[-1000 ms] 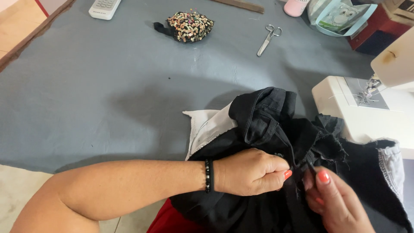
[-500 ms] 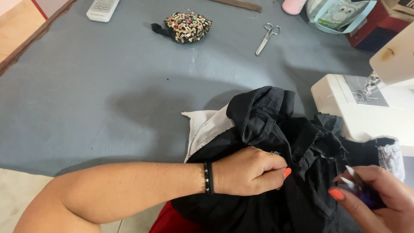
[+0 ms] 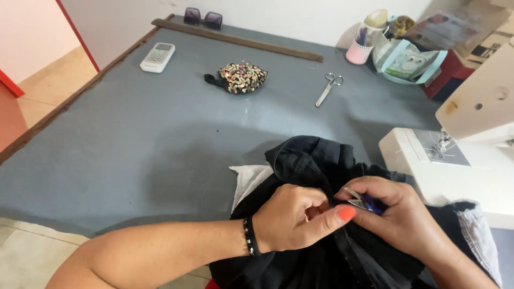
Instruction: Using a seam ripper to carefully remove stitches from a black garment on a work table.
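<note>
Pinching a fold of the black garment (image 3: 316,160) at lower centre, the left hand (image 3: 292,217) meets the right hand (image 3: 393,214), which grips a small blue-handled snipper (image 3: 364,200) against the cloth. At upper right, a pink cup (image 3: 357,51) holds pens, and a pale blue pouch (image 3: 412,61) holds papers.

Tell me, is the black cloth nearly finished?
Hard to say. The black cloth is bunched on the grey table, off the sewing machine. In hand: the left hand pinches a fold while the right hand works a small blue-handled tool at it. Any finished seam is hidden. The scissors lie unused.
</note>
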